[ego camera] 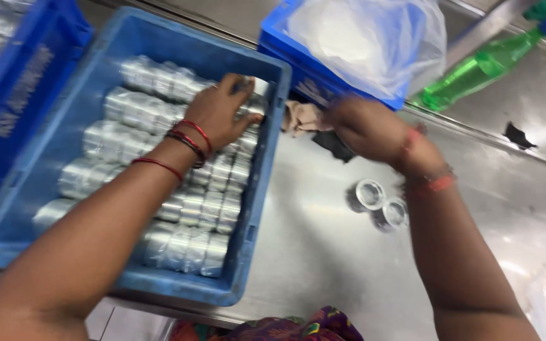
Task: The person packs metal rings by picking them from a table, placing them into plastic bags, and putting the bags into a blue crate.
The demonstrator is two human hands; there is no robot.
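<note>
Here we see rows of short, shiny metal cylinders (191,208) lying on their sides, packed end to end inside a blue plastic crate (266,189) on a brushed steel table (323,252). The cylinders look machined and silvery, with ribbed bands that catch the light.

Our left hand (222,113) reaches into the far end of the crate, palm down, fingers spread and curled over the top of one row, touching the cylinders; we cannot tell whether it grips any one of them. Red and dark bangles (188,140) circle that wrist.

Our right hand (368,129) hovers over the table just right of the crate, blurred, fingers bent inward; we cannot tell whether it holds anything. Beneath it lie a tan cloth (301,117) and a dark rag (336,146). Two loose metal rings (380,203) stand open end up on the table near the right wrist.

Farther back sit a second blue crate (285,44) lined with a clear plastic bag (374,38) and a green plastic bottle (475,69) lying on its side.
</note>
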